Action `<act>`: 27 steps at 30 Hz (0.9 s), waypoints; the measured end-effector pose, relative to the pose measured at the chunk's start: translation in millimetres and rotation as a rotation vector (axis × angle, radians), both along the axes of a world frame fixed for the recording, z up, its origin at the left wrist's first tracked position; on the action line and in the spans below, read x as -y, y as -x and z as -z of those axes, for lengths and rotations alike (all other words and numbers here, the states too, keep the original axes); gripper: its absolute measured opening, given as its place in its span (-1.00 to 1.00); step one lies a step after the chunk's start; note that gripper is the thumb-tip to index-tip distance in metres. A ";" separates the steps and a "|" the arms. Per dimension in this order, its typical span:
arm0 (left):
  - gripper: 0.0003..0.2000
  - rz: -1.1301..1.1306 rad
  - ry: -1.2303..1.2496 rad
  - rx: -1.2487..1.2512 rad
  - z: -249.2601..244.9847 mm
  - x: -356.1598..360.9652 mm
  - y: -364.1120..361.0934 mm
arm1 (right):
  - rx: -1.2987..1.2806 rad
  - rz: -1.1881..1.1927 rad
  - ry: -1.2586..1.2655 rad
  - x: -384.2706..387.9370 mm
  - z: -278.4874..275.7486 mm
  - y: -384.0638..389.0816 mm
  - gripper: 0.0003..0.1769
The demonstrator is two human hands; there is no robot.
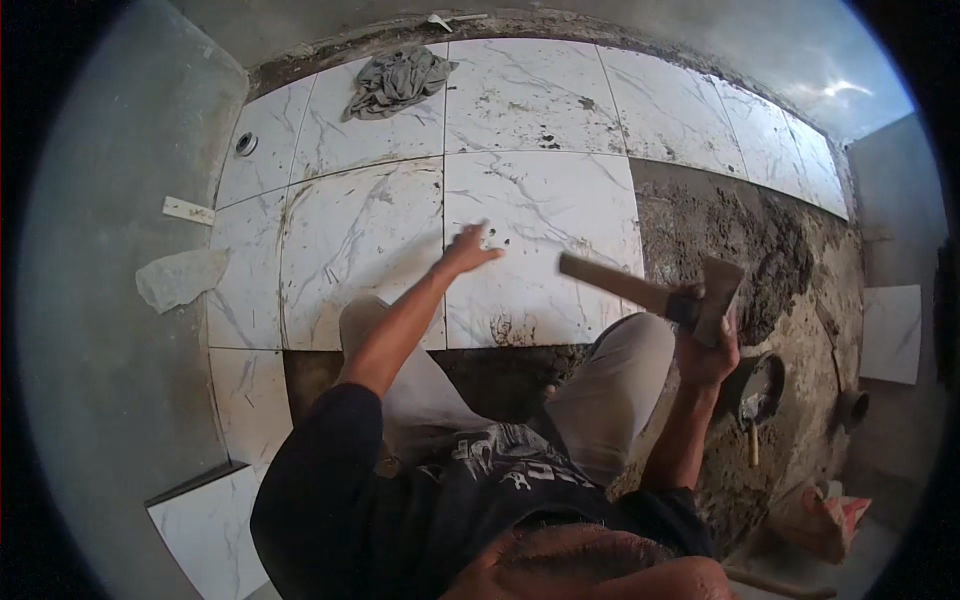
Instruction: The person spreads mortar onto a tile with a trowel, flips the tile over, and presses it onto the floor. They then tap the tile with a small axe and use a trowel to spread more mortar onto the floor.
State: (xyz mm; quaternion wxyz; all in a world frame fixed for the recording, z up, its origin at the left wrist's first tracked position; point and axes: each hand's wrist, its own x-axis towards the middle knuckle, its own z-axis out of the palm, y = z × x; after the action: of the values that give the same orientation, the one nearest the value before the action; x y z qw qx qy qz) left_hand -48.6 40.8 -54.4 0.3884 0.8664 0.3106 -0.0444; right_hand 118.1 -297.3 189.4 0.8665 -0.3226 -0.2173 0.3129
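My left hand [470, 254] is over a white marble-patterned floor tile [540, 200], fingers stretched out and thumb apart, with nothing in it. A few dark specks of mortar lie on the tile close to the fingertips. In my right hand [708, 358] is a hatchet [718, 295], gripped by its wedge-shaped head. Its wooden handle [615, 284] points left above the tile's right edge, near my right knee. Both knees are bent at the front edge of the laid tiles.
Wet mortar [720, 215] covers the floor on the right. A black bucket [762, 388] with a wooden-handled tool stands there, near a sack [820, 520]. A grey rag [400, 82] lies on the back tiles. Loose tiles lean at the left [210, 530] and right [890, 333].
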 end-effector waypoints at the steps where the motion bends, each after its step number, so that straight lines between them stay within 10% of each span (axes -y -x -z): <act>1: 0.02 -0.133 -0.091 -0.266 -2.2 -7.4 0.8 | 0.002 -0.011 -0.001 -3.5 3.0 -10.1 -0.30; 8: 0.14 0.009 -0.273 -0.397 56.6 -24.5 38.8 | 0.391 0.427 0.663 -69.2 60.1 -98.7 -0.47; 19: 0.11 -0.038 -0.312 -0.358 67.1 -19.2 42.5 | 0.487 0.415 0.392 -216.4 87.0 -222.1 -0.38; 27: 0.10 -0.081 -0.327 -0.398 52.9 -15.2 39.8 | 0.314 0.365 0.505 -246.6 119.3 -220.6 -0.66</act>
State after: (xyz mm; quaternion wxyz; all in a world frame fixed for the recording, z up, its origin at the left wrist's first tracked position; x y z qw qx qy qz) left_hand -88.4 56.0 -107.3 0.1757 0.8788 0.4186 -0.1473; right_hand 338.8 -50.7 70.1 0.7572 -0.6044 -0.2023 0.1431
